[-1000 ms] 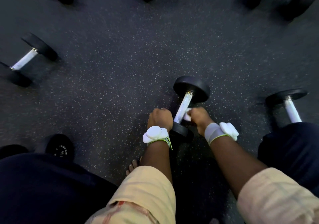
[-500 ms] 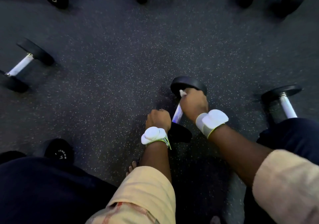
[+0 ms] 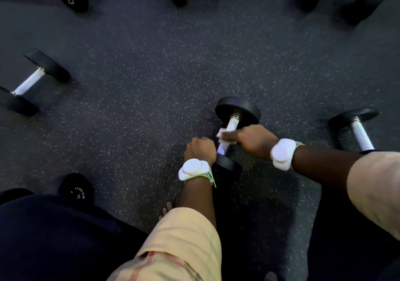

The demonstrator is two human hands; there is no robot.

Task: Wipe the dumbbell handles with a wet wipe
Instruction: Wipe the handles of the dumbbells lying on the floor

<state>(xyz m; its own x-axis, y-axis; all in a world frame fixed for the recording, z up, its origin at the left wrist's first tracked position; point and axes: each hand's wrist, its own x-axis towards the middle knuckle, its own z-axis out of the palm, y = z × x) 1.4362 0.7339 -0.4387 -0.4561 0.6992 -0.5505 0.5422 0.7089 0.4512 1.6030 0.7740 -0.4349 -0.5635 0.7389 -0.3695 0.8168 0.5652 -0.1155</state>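
— Where's the wet wipe?
— On the dumbbell handle, midway; the right hand fingers curl round it.
— The left hand?
— Fingers curled tight, gripping the dumbbell's near end on the floor.

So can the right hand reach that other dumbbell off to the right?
Probably yes: only bare floor lies between the right hand, gripping the wet wipe, and that dumbbell, though its near end is hidden.
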